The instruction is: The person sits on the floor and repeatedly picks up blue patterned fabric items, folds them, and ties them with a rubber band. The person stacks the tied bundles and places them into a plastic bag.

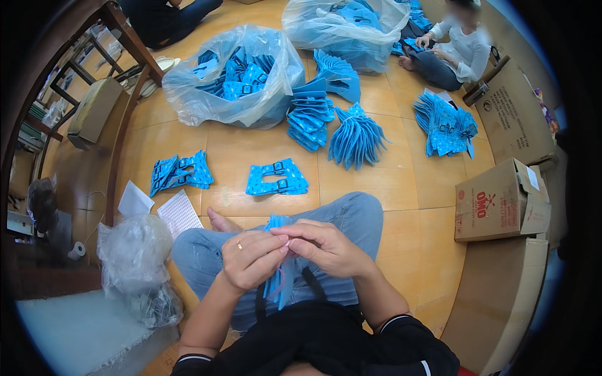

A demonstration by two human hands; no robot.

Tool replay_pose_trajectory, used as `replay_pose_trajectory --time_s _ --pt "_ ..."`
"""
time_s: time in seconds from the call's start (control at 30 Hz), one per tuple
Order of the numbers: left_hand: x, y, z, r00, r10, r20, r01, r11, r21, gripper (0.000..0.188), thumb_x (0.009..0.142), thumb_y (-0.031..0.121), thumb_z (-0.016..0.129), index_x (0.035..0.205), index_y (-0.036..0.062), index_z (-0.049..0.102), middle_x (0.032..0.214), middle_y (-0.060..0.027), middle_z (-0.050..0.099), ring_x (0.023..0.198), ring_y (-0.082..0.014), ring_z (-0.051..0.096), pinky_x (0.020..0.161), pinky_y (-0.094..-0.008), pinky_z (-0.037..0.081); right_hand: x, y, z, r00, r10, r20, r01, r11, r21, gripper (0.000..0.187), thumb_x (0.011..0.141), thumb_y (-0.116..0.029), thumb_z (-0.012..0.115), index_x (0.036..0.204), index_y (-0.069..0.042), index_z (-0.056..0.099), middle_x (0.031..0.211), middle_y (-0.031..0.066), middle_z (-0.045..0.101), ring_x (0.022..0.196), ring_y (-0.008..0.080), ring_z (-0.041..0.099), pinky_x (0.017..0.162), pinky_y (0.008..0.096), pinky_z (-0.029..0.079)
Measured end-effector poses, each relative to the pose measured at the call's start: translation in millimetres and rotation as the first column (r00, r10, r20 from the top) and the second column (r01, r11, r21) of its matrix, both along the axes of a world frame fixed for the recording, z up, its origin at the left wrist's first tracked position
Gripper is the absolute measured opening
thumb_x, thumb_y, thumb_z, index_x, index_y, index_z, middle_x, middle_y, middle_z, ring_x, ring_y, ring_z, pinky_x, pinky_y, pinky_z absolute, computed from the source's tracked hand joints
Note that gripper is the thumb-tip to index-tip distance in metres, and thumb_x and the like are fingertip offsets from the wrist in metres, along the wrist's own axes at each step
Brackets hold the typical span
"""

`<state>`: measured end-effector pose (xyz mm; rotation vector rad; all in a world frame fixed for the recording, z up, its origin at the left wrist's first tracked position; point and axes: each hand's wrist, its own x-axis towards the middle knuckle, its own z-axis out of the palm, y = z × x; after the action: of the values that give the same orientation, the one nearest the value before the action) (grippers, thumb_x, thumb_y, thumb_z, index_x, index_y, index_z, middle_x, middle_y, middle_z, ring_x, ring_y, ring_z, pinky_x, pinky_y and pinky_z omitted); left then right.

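Above my lap I hold a narrow stack of flat blue pieces (278, 293), its ends showing above and below my fingers. My left hand (251, 258) is closed round its middle. A thin pink strand (280, 274) hangs against the stack. The thumb and fingers of my right hand (326, 249) pinch together at the strand's upper end, touching my left fingertips; the exact grip is partly hidden. On the floor ahead lie a patterned blue bundle with black buckles (276, 178) and a similar bundle (182, 172) to its left.
Two clear plastic bags of blue pieces (235, 106) (351, 31) stand ahead, near fanned blue stacks (356, 138) and a buckled pile (444, 125). Cardboard boxes (492, 200) line the right. Crumpled plastic (135, 250) and paper sheets (180, 213) lie left. A co-worker (454, 47) sits far right.
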<state>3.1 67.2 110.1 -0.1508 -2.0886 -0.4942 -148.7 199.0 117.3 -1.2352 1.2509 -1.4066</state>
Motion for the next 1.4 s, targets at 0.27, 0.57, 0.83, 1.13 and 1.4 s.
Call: replay_pose_trajectory --time_s 0.27,0.57,0.83,1.13,1.4 --pt "5.2 5.1 -0.8 0.999 0.016 0.050 -0.026 0.974 0.224 0.021 0.071 -0.001 0.081 0.087 0.0060 0.069 0.090 -0.0112 0.073 0.072 -0.0233 0.070 0.063 -0.0292 0.055 -0.8 3.1 3.9 0.987 -0.096 -0.126 0.089 0.994 -0.063 0.017 0.089 -0.011 0.071 0.103 -0.001 0.068 0.094 0.0090 0.066 0.082 0.0175 0.064 0.070 0.0293 0.050" --pt "17.6 5.3 -13.0 0.983 -0.174 0.065 0.087 0.742 0.665 0.014 0.080 -0.004 0.074 0.093 0.0010 0.070 0.093 -0.0135 0.073 0.078 -0.0215 0.071 0.072 -0.0280 0.058 -0.9 24.2 16.6 0.868 -0.134 -0.479 0.122 0.991 -0.055 0.014 0.085 -0.010 0.067 0.078 -0.005 0.056 0.070 0.0106 0.056 0.062 0.0298 0.059 0.056 0.0381 0.047" --pt "19.7 7.6 -61.5 0.995 -0.074 0.068 -0.071 -0.036 0.997 0.008 0.094 0.006 0.064 0.099 0.0006 0.061 0.095 -0.0124 0.070 0.084 -0.0136 0.068 0.066 -0.0228 0.057 -13.1 40.7 -24.7 0.946 -0.143 -0.292 0.203 0.962 0.185 0.015 0.092 -0.014 0.062 0.083 -0.002 0.060 0.073 0.0104 0.060 0.062 0.0237 0.059 0.057 0.0334 0.046" --pt "7.5 22.9 -29.9 0.978 -0.209 0.010 0.052 0.291 0.955 0.012 0.099 0.010 0.058 0.109 0.0029 0.055 0.114 -0.0154 0.067 0.099 -0.0159 0.065 0.080 -0.0267 0.054 9.0 12.2 -23.7 0.907 -0.411 -0.090 0.409 0.912 -0.045 0.013 0.094 -0.010 0.059 0.090 0.002 0.062 0.095 0.0129 0.065 0.085 0.0161 0.062 0.077 0.0275 0.049" --pt "0.0 23.4 -17.2 0.971 -0.239 -0.029 0.081 0.210 0.974 0.012 0.097 0.008 0.060 0.107 0.0036 0.054 0.093 -0.0092 0.067 0.084 -0.0124 0.065 0.074 -0.0242 0.053 4.7 6.9 -6.8 0.956 -0.264 0.131 0.272 0.961 -0.048 0.014 0.099 -0.011 0.050 0.094 -0.001 0.059 0.113 0.0140 0.060 0.097 0.0161 0.060 0.088 0.0302 0.048"
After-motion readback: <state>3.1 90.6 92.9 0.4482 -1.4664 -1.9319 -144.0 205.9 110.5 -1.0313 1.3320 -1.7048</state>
